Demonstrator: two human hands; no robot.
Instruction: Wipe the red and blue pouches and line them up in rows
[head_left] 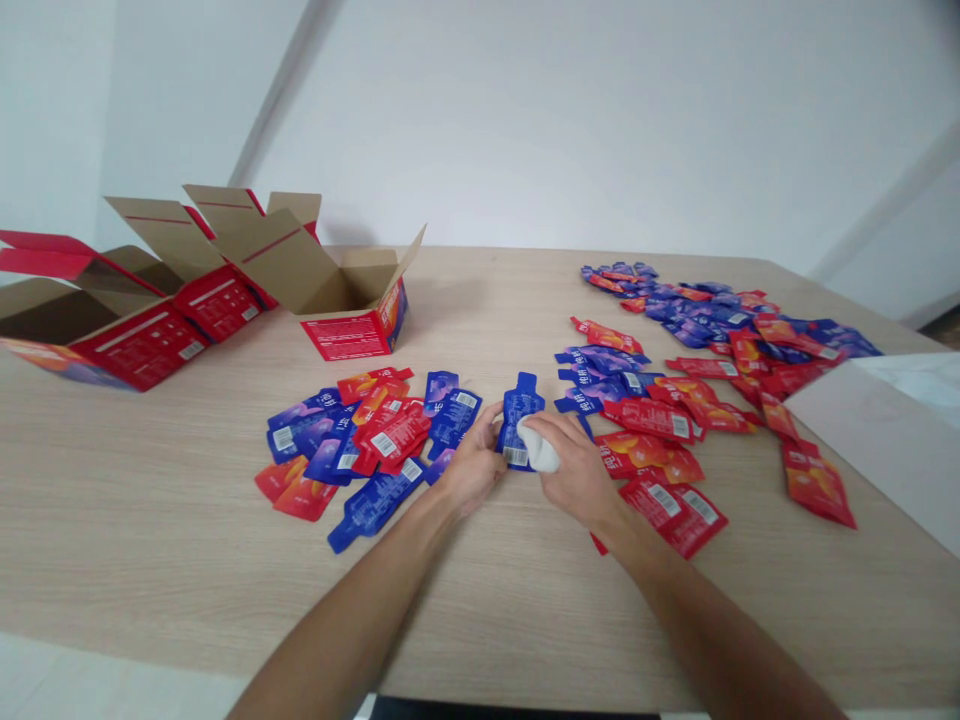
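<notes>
Pouch, blue (pixel 522 400) | between both hands (pixel 474 466) | white cloth (pixel 541 450) on it

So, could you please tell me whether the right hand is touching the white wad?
Touching: the head view shows the right hand gripping the white wad.

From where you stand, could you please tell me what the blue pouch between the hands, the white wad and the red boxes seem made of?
Blue pouch: probably plastic or foil film, printed and fairly matte; it looks thin and flat.
White wad: cloth or tissue, matte; it bunches in the right hand.
Red boxes: likely cardboard, smooth and printed outside; plain brown shows inside the stiff flaps.
</notes>
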